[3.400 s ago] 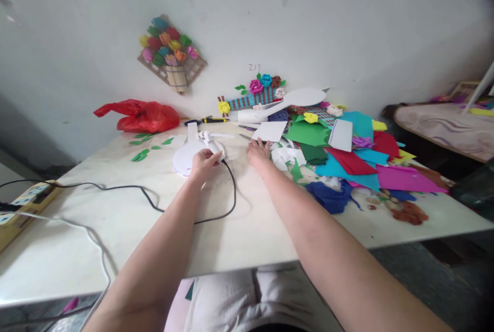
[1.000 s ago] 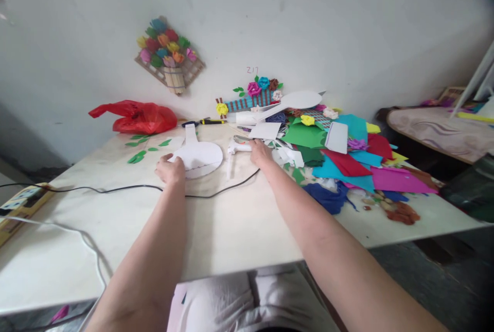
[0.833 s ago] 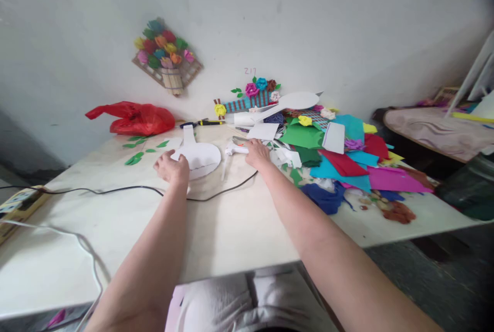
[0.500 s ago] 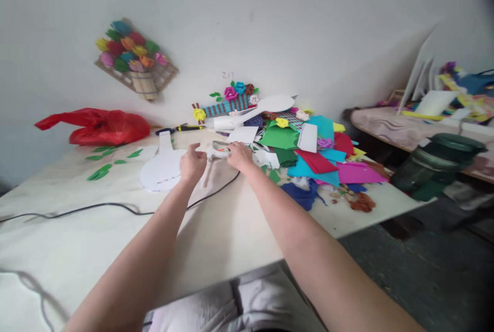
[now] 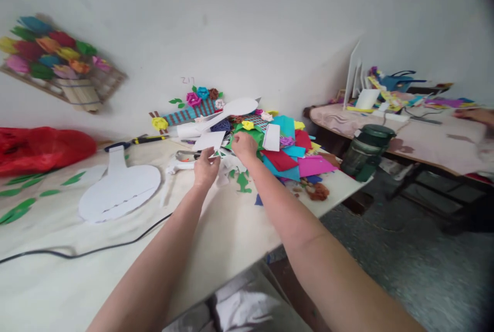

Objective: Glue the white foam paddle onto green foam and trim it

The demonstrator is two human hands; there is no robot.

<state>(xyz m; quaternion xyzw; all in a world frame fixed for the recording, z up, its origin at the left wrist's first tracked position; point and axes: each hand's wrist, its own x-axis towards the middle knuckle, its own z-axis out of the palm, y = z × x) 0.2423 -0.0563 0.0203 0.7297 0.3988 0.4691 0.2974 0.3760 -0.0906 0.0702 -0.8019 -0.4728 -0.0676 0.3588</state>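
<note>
My left hand (image 5: 206, 170) is raised over the table with its fingers pinched on the lower edge of a small white card (image 5: 210, 141). My right hand (image 5: 244, 145) reaches into the heap of coloured paper sheets (image 5: 293, 149), fingers curled down onto green paper; what they grip is hidden. A white glue gun (image 5: 180, 165) lies just left of my left hand, its black cord (image 5: 96, 250) trailing across the table. A white paddle-shaped cutout (image 5: 119, 193) lies flat further left.
A red plastic bag (image 5: 38, 149) and green paper leaves (image 5: 19, 208) are at the far left. Paper-flower crafts (image 5: 189, 105) lean on the wall. A dark green jar (image 5: 363, 153) stands past the table's right corner. Another person's hand (image 5: 474, 115) rests on a second table (image 5: 424, 134).
My view swung right. My left hand left the paddle cutout and glue gun and took the white card's edge. My right hand moved from the glue gun into the paper heap.
</note>
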